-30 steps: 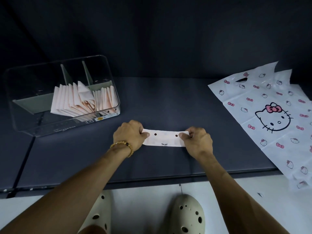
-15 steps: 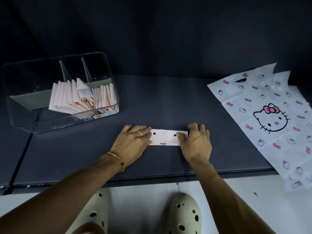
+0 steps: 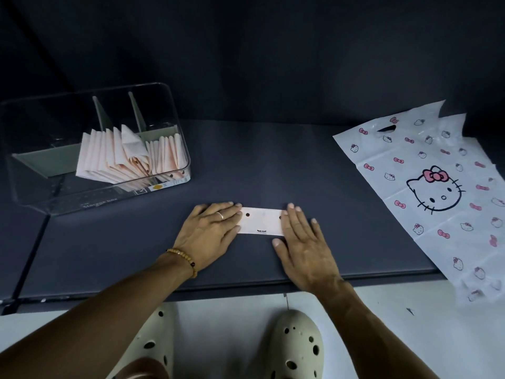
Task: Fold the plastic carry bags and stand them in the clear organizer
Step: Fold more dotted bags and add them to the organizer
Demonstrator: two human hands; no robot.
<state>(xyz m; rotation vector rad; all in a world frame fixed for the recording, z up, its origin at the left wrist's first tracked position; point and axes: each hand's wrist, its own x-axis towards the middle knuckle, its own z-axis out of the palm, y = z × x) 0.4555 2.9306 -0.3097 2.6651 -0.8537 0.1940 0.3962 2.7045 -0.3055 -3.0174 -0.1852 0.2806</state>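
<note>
Both ends of the folded bag [image 3: 261,221] are hidden — left hand [image 3: 210,233] and right hand [image 3: 302,243] lie flat over them, fingers straight and together, pressing it to the bench [image 3: 273,165] at centre. A second ago they pinched it — now palms down. Clear organizer [image 3: 175,149] at ten o'clock holds folded bags [image 3: 117,157]; a flat bag [image 3: 426,192] at three o'clock runs off the edge.
</note>
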